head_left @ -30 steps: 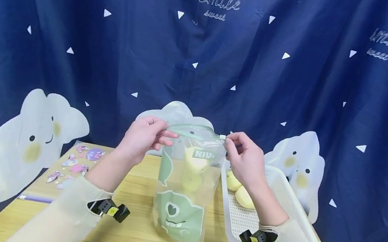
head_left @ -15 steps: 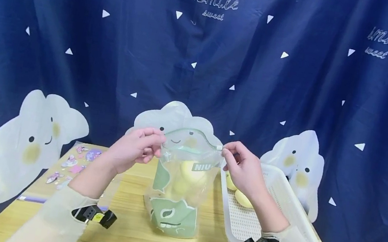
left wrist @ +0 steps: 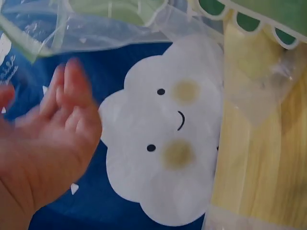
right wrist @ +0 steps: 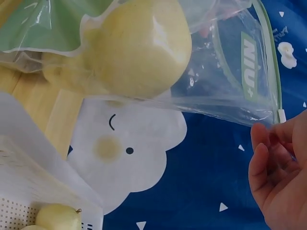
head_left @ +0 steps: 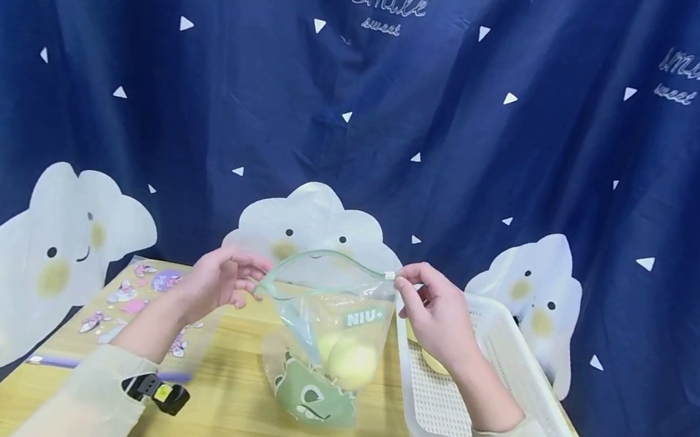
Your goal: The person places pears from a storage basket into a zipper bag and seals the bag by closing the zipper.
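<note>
A clear slider zip bag (head_left: 325, 398) with a green monster print stands on the table in the head view, its mouth spread. Inside are pale yellow round fruits (head_left: 353, 363), probably pears; the right wrist view shows a large one (right wrist: 144, 48) up close. My right hand (head_left: 437, 313) pinches the bag's top right corner beside the white slider (head_left: 390, 276). At the top left corner is my left hand (head_left: 219, 286), fingers loosely bent and spread. In the left wrist view that left hand (left wrist: 53, 129) appears just apart from the bag's edge, fingertips blurred.
A white perforated basket (head_left: 522, 377) stands on the right, with a yellow fruit (right wrist: 58, 218) in it. On the left lies a flat sticker-printed bag (head_left: 135, 315) with a purple slider strip (head_left: 61, 362). Behind the wooden table (head_left: 214, 423) hangs a blue curtain (head_left: 205, 101).
The bag's mouth has widened and come lower, and the bag leans over. My left hand has moved left and down, loosening from the edge. My right hand has lowered slightly, still pinching its corner.
</note>
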`<action>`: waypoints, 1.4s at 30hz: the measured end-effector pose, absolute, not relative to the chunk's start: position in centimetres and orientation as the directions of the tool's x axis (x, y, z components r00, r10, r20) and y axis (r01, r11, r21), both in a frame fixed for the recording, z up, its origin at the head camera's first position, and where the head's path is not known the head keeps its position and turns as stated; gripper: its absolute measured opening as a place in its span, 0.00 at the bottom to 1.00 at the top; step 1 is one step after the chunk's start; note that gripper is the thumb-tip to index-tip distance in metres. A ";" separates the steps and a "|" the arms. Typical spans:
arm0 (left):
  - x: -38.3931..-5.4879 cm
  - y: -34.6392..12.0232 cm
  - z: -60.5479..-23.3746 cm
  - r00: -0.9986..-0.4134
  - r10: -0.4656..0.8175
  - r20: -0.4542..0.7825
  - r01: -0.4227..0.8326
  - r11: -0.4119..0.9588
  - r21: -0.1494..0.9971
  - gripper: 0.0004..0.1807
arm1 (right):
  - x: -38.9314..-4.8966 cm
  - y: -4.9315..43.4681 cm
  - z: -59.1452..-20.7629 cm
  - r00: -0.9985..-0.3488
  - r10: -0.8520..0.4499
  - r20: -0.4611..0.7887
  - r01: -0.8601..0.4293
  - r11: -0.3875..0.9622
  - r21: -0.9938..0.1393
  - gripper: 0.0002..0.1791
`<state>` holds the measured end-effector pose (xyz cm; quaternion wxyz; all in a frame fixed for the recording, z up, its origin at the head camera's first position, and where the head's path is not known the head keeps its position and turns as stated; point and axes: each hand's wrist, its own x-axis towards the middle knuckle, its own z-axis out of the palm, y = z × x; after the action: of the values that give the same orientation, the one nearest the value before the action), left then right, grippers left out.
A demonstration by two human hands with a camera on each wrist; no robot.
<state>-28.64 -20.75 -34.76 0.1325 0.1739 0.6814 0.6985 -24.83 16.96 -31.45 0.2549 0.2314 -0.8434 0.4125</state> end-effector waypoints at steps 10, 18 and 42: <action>-27.1 -20.9 -36.8 -0.842 0.532 0.095 0.251 0.228 0.941 0.19 | -25.0 17.1 -31.4 -0.781 -0.168 0.601 -0.577 0.562 -0.593 0.02; -27.5 -20.7 -36.1 -0.924 0.336 0.184 0.276 0.253 0.927 0.14 | -25.3 17.7 -31.7 -0.789 -0.136 0.599 -0.564 0.546 -0.620 0.03; -26.1 -22.1 -31.9 -0.891 0.287 0.352 0.425 0.250 0.870 0.08 | -26.4 19.9 -30.7 -0.861 -0.084 0.502 -0.475 0.487 -0.733 0.07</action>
<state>-26.09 -22.09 -31.87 -0.0604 0.2258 0.7884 0.5691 -26.38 19.85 -30.69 0.2044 0.1669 -0.8377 0.4782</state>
